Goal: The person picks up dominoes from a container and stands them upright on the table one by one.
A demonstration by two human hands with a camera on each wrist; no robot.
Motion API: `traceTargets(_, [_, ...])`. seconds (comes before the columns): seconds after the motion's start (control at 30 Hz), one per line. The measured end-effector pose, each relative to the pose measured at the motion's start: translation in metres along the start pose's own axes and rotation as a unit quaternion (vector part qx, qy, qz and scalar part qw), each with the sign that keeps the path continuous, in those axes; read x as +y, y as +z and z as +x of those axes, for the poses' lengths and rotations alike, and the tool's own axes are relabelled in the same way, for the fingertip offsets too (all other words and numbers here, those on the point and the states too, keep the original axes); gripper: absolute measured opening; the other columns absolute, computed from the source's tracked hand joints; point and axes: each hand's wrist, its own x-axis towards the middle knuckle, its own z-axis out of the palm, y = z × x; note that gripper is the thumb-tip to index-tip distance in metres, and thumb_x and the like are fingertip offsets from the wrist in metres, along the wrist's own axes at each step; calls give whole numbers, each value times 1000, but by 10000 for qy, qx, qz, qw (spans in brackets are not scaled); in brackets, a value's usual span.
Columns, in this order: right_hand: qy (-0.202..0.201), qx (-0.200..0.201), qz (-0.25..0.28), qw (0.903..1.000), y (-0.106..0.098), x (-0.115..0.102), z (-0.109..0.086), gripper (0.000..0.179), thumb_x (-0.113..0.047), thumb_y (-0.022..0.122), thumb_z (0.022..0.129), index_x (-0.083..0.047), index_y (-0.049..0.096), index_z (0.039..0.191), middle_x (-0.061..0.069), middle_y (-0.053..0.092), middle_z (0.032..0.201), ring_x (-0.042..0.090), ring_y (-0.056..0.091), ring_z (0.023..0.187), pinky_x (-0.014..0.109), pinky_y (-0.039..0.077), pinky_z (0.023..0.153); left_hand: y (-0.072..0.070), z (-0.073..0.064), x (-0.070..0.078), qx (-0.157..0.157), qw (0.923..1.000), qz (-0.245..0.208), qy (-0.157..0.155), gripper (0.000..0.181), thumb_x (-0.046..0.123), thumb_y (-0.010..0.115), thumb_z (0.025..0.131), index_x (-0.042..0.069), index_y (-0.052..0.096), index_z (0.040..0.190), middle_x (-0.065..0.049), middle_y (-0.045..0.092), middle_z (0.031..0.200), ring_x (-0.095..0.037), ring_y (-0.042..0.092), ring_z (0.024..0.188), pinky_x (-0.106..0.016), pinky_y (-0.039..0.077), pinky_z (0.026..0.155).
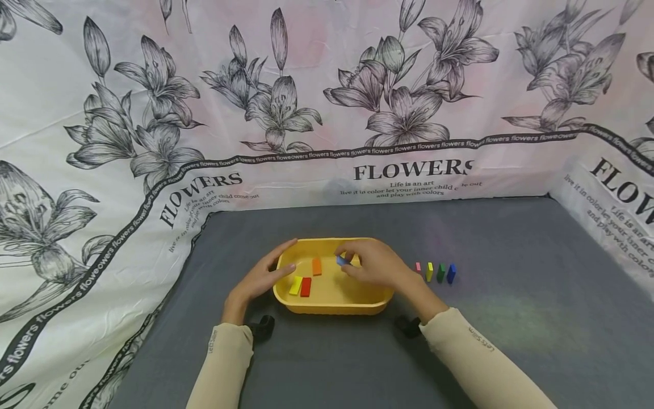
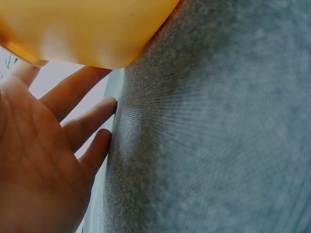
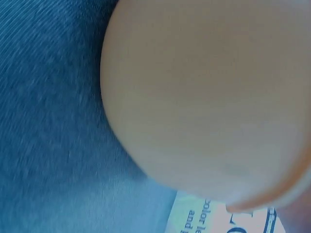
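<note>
A yellow plastic basin [image 1: 332,308] stands on the grey tabletop. My left hand [image 1: 263,275] is at its left end, fingers along the outside and thumb over the rim; the left wrist view shows those fingers fairly straight. Over the inside of the basin, my right hand [image 1: 375,262] pinches a small blue block [image 1: 342,261] between thumb and fingers, partly hidden by them. On the basin floor lie an orange block [image 1: 317,267], a yellow block [image 1: 295,286] and a red block [image 1: 305,287]. A blurred tan surface fills much of the right wrist view, hiding the right fingers.
Right of the basin, a pink block [image 1: 418,267], a yellow block [image 1: 429,271], a green block [image 1: 441,272] and a dark blue block [image 1: 452,273] stand in a row. Flower-printed cloth [image 1: 306,176] hangs behind and beside the table.
</note>
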Motion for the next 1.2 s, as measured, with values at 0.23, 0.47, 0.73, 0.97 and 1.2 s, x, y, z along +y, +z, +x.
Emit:
traceTargets(0.23, [-11, 476, 638, 9968, -18, 8, -14, 26, -18, 75, 92, -18, 72, 118, 0, 76, 97, 10, 52, 62, 25, 45, 56, -1, -2, 8, -65, 9999, 1, -158, 67, 32, 61, 102, 27, 30, 161, -5, 26, 170, -36, 27, 155, -65, 19, 124])
traceTargets(0.47, [217, 851, 1129, 9897, -37, 16, -31, 26, -18, 76, 92, -19, 71, 118, 3, 76, 100, 14, 54, 64, 25, 46, 54, -1, -1, 3, -5, 10000, -81, -37, 64, 35, 62, 101, 37, 35, 158, 1, 30, 168, -32, 28, 155, -65, 19, 124])
traceTargets(0.73, [668, 1160, 1362, 9816, -61, 34, -58, 30, -18, 74, 94, -20, 69, 124, 7, 75, 105, 17, 55, 54, 30, 49, 44, -1, -2, 4, -30, 10000, -66, -19, 63, 32, 61, 102, 37, 35, 158, 0, 29, 168, -33, 28, 155, -66, 19, 124])
traceTargets(0.97, [666, 1754, 1009, 9770, -82, 56, -88, 29, -14, 74, 93, -18, 69, 122, 5, 72, 102, 13, 55, 67, 25, 46, 57, -1, 0, 1, 7, 10000, -14, -99, 63, 35, 62, 101, 38, 35, 158, 1, 29, 169, -33, 26, 156, -67, 17, 124])
traceTargets(1.2, [1127, 1964, 918, 9697, -98, 72, -115, 32, -19, 73, 95, -17, 68, 126, 5, 71, 105, 10, 60, 73, 24, 48, 61, 0, -1, 1, -2, 10000, 36, -82, 63, 35, 62, 101, 36, 35, 158, 0, 29, 169, -34, 26, 156, -68, 17, 123])
